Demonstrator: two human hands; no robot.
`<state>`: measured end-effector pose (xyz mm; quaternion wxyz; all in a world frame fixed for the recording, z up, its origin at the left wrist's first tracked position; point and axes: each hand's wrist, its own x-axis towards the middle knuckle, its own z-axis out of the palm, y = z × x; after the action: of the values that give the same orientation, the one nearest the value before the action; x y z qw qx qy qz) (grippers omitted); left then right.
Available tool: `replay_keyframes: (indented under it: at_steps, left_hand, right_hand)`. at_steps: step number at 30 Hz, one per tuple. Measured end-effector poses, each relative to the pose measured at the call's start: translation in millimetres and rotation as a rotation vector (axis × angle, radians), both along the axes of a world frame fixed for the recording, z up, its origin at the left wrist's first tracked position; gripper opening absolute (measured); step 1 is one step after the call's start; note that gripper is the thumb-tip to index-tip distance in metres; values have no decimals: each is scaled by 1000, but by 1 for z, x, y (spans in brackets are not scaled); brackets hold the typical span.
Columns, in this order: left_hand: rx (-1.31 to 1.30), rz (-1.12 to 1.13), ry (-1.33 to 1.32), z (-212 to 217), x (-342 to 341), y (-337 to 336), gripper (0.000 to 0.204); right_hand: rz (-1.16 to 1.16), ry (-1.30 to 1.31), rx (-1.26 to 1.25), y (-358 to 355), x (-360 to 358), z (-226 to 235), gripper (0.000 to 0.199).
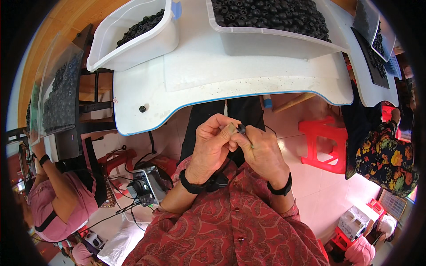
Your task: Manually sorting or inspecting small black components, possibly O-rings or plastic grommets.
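My left hand [212, 141] and my right hand [265, 150] meet over my lap, just short of the table's near edge. Pinched between their fingertips is a small black round part [241, 128], mostly covered by the fingers. Both hands are closed on it, with the thumbs nearly touching. A similar black cap-like part [142, 108] lies alone on the left of the white table [208, 80]. Beyond, a white bin [142, 52] holds a heap of black parts, and a larger translucent bin [275, 42] is filled with more of them.
To the left, a person in pink [66, 195] works by a clear tub [60, 93] of black parts. A red stool [326, 144] stands at right, near a person in floral clothing [386, 159]. Cables and a metallic box [151, 186] sit low on the left.
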<state>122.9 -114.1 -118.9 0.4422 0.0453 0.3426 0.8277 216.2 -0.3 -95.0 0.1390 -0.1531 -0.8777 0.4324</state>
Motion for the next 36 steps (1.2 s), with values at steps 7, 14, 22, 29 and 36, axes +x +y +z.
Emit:
replay_keyframes:
  at_steps: [7, 14, 22, 29, 36]
  left_hand:
    - [59, -89, -160, 1, -2, 0, 12]
    - [125, -153, -169, -3, -2, 0, 8]
    - [201, -207, -195, -1, 0, -2, 10]
    - [285, -222, -280, -2, -1, -4, 12]
    - [300, -169, -308, 7, -6, -7, 7]
  right_hand:
    - [-251, 104, -373, -9, 4, 7, 23]
    - [-210, 288, -811, -3, 5, 8, 11]
    - [-181, 246, -965, 0, 7, 17, 15]
    - [-164, 226, -986, -7, 5, 22, 18]
    - [-169, 292, -915, -17, -2, 28, 8]
